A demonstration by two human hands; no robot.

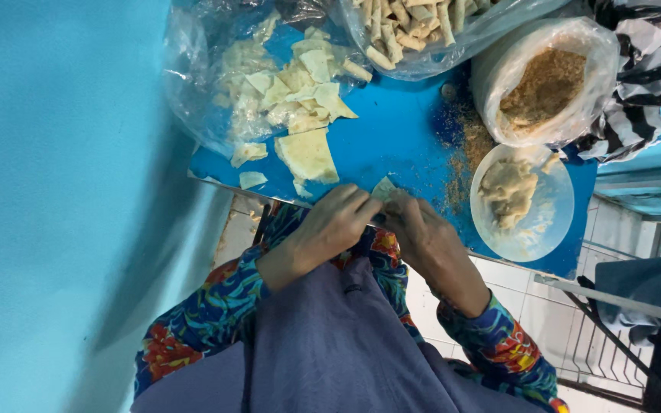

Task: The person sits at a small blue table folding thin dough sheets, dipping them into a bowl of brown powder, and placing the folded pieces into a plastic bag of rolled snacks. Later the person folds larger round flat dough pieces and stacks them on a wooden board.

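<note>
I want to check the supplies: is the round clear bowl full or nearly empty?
Partly filled: the bowl holds one pale lump of filling at one side; the rest shows bare bottom.

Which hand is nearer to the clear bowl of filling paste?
Right. The right hand sits just beside the clear bowl, with only bare blue board between them. The left hand is farther off, on the other side of the folded wrapper.

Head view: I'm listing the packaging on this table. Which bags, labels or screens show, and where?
Clear bag, top left, open, spilling pale wrapper pieces.
Second clear bag, top centre, full of pale rolled sticks.
Bag-lined tub, top right, round, holding brown crumbs.
No labels, signs or screens visible.
</note>
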